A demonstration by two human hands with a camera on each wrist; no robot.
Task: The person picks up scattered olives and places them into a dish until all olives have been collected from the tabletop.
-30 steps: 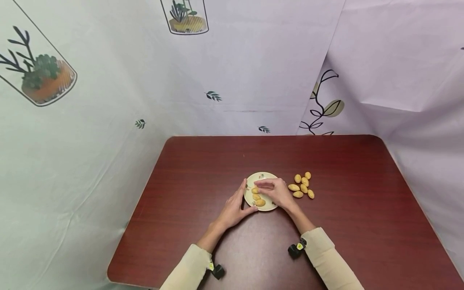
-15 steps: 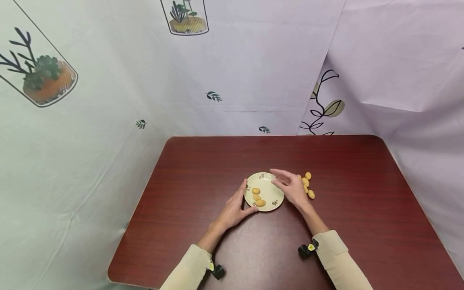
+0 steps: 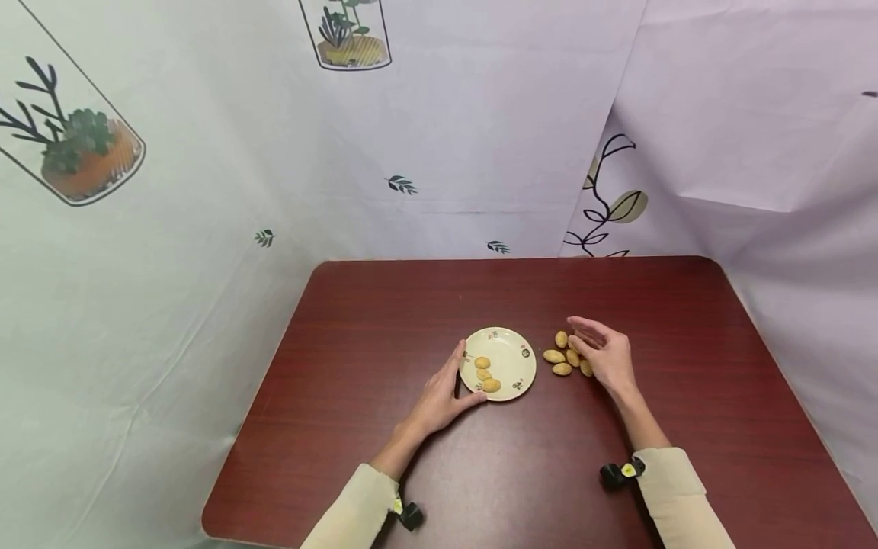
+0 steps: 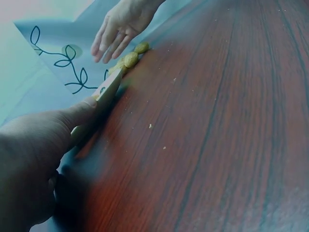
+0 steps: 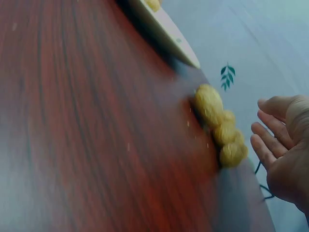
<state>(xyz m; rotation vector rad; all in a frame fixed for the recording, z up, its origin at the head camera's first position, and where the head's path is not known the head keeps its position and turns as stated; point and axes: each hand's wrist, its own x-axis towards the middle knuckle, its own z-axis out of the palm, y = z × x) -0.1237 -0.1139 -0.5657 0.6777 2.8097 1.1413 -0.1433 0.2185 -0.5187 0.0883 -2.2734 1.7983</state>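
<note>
A cream plate point(image 3: 513, 364) with small printed motifs lies on the table, bearing three small yellow ovals point(image 3: 491, 386) that look like little potatoes. My left hand point(image 3: 437, 395) holds its left and near rim between thumb and fingers; in the left wrist view the thumb presses the plate edge point(image 4: 112, 83). To the plate's right is a loose cluster of several more potato-like pieces point(image 3: 554, 356). Over this cluster hovers my right hand point(image 3: 607, 358), fingers loosely extended, partly covering some pieces. In the right wrist view that hand point(image 5: 289, 154) is apart from the pieces point(image 5: 209, 104), with nothing in it.
The dark red wooden table point(image 3: 384, 305) has rounded corners. Pale cloth point(image 3: 480, 137) with plant drawings hangs along its back and sides. A few tiny crumbs point(image 4: 150, 125) dot the tabletop in the left wrist view. Each wrist wears a small black camera point(image 3: 613, 476).
My right hand has let go of a piece on the plate and moved right, off the plate and over the cluster. My left hand stays at the plate rim.
</note>
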